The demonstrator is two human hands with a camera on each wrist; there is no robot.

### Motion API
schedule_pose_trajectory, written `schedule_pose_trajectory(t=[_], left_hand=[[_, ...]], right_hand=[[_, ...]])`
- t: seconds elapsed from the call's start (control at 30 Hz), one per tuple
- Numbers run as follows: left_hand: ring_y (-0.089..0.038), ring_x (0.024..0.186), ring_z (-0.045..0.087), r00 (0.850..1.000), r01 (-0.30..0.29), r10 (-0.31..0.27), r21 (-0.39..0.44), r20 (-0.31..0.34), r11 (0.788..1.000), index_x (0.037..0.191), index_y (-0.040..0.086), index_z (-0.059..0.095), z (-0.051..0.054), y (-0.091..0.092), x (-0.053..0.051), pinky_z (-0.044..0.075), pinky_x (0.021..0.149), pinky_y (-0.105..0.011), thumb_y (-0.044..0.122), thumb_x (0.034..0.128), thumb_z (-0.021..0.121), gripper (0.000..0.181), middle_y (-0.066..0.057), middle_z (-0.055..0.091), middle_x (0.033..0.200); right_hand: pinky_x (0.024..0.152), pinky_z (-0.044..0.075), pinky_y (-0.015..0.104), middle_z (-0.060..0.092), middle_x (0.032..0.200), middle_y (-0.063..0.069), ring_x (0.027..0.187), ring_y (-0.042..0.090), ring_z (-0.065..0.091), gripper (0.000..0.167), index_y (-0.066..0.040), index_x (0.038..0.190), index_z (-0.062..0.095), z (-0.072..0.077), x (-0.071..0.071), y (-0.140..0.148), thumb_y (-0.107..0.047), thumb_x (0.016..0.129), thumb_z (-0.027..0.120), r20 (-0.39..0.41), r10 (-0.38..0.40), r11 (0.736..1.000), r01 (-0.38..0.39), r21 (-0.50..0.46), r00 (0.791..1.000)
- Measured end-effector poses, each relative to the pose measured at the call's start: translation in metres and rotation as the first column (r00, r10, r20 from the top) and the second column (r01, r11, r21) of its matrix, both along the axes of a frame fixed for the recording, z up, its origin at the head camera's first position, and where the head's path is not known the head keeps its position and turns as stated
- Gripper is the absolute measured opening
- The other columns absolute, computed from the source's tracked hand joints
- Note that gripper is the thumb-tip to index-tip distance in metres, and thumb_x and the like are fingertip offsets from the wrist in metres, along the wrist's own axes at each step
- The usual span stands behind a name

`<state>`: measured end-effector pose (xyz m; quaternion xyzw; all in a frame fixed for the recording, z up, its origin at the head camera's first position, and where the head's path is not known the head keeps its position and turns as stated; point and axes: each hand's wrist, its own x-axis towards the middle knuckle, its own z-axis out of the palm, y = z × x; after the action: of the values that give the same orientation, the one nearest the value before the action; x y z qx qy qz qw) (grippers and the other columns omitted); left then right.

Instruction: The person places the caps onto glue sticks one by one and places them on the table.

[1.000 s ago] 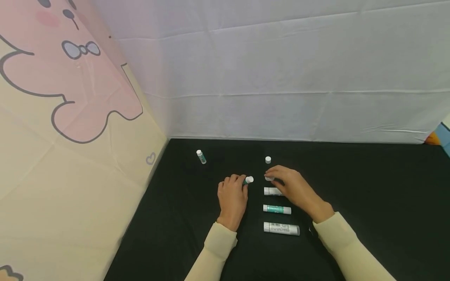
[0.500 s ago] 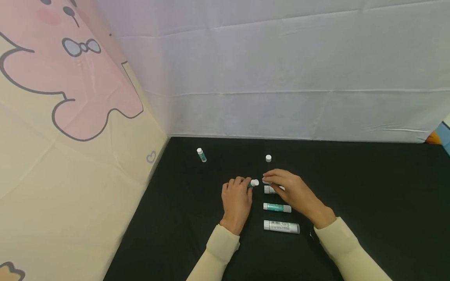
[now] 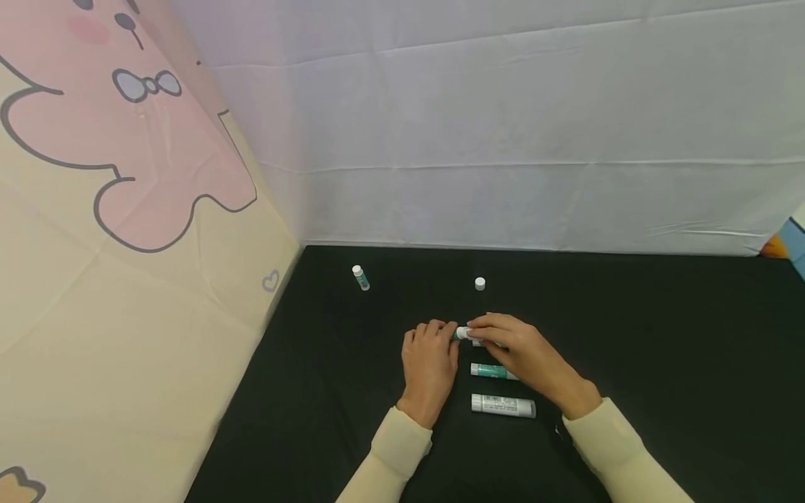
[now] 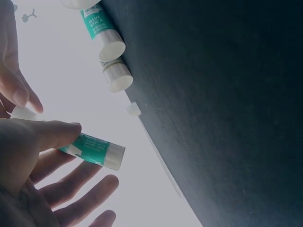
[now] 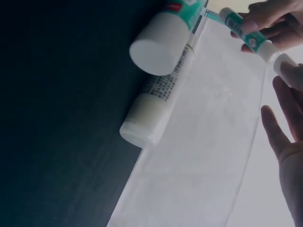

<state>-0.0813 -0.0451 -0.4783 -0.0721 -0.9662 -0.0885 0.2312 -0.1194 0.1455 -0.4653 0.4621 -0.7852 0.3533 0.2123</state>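
Observation:
My left hand pinches a green and white glue stick between thumb and fingers. A small white cap is held in the fingertips of my right hand, lined up with the white end of that stick. Whether cap and stick touch, I cannot tell. Just under the right hand lies a white glue stick, largely hidden by the fingers in the head view. Nearer me lie a green-labelled glue stick and a thicker white glue stick.
Another white cap sits on the black table beyond the hands. Farther left is a capped green glue stick. A white cloth wall borders the back and a printed cream cloth the left side.
My left hand has moved right with the glue stick, while the right hand shifted slightly nearer me and left. Cap and stick, apart before, are now end to end or nearly so.

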Motion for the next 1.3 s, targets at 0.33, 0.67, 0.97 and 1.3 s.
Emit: schedule_pose_trajectory(t=[0.33,0.67,0.97,1.3], left_hand=[[-0.015,0.094,0.07,0.995,0.072,-0.074,-0.034,-0.063,0.997,0.112,0.021,0.083,-0.001,0.001,0.004,0.056,0.086,-0.035,0.025,0.0878,0.088,0.025,0.005,0.075,0.105],[-0.015,0.094,0.069,0.99,0.12,-0.121,-0.027,-0.068,0.992,0.112,0.021,0.083,-0.001,0.002,0.007,0.056,0.088,-0.037,0.027,0.0899,0.086,0.023,0.005,0.075,0.104],[-0.015,0.091,0.07,0.985,0.146,-0.147,-0.023,-0.085,0.989,0.111,0.019,0.083,-0.002,0.001,0.006,0.057,0.086,-0.036,0.026,0.09,0.086,0.022,0.004,0.074,0.103],[-0.013,0.096,0.073,0.973,0.203,-0.207,-0.049,-0.101,0.978,0.111,0.018,0.083,-0.001,0.001,0.006,0.057,0.092,-0.034,0.026,0.0945,0.083,0.019,0.004,0.074,0.104]], right_hand=[[0.095,0.057,0.03,0.073,0.118,0.013,0.103,0.029,0.072,0.046,-0.002,0.113,0.078,-0.006,0.001,0.003,-0.03,0.11,0.042,-0.065,0.03,1.0,-0.031,-0.003,0.997],[0.095,0.057,0.051,0.077,0.113,0.01,0.103,0.029,0.073,0.058,-0.003,0.11,0.079,-0.006,0.0,0.003,0.018,0.057,0.091,-0.154,0.018,1.0,-0.017,0.008,0.988],[0.09,0.058,0.052,0.078,0.114,0.011,0.101,0.027,0.074,0.019,-0.003,0.111,0.079,-0.008,0.001,0.005,-0.012,0.105,0.064,-0.151,0.021,1.0,-0.022,-0.004,0.988],[0.099,0.055,0.039,0.077,0.113,0.012,0.1,0.028,0.073,0.044,-0.001,0.107,0.079,-0.011,0.001,0.006,-0.027,0.112,0.044,-0.146,0.018,0.998,-0.026,-0.053,0.989]])
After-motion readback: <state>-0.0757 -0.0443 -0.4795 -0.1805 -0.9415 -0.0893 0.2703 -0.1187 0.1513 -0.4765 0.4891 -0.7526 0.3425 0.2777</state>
